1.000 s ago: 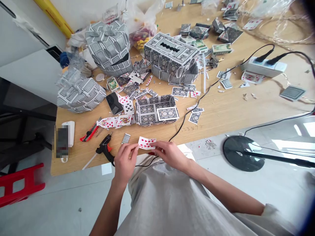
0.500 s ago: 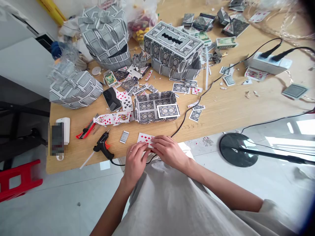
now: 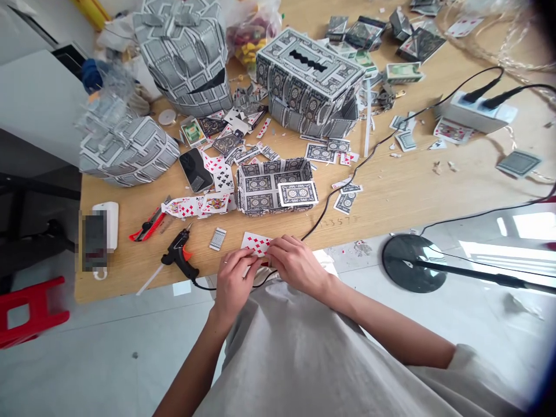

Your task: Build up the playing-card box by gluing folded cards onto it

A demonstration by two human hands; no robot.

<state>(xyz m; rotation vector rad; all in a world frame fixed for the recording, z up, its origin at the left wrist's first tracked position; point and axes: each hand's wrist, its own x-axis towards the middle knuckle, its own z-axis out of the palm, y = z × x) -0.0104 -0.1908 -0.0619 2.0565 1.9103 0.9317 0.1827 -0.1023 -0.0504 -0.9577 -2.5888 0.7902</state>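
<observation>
At the table's front edge, a playing card (image 3: 255, 242) with red diamonds lies face up between my hands. My left hand (image 3: 234, 279) grips its near left side, thumb and fingers together. My right hand (image 3: 296, 263) pinches the right side, and its fingers cover that end. Something red shows under the card's near edge, too small to make out. Just beyond stands an open box made of cards (image 3: 245, 204), with a loose card (image 3: 297, 194) resting on its right half. Left of the hands lie a small folded card (image 3: 218, 238) and a black glue gun (image 3: 179, 255).
A red utility knife (image 3: 147, 226), a strip of joined cards (image 3: 186, 207) and a phone (image 3: 196, 171) lie to the left. Behind stand a lidded card box (image 3: 310, 78) and woven card baskets (image 3: 182, 63). A black cable (image 3: 343, 194) crosses toward a power strip (image 3: 480, 110).
The view has shifted slightly, so most things sit a little further left. Both hands keep hold of the diamond card with almost the same grip.
</observation>
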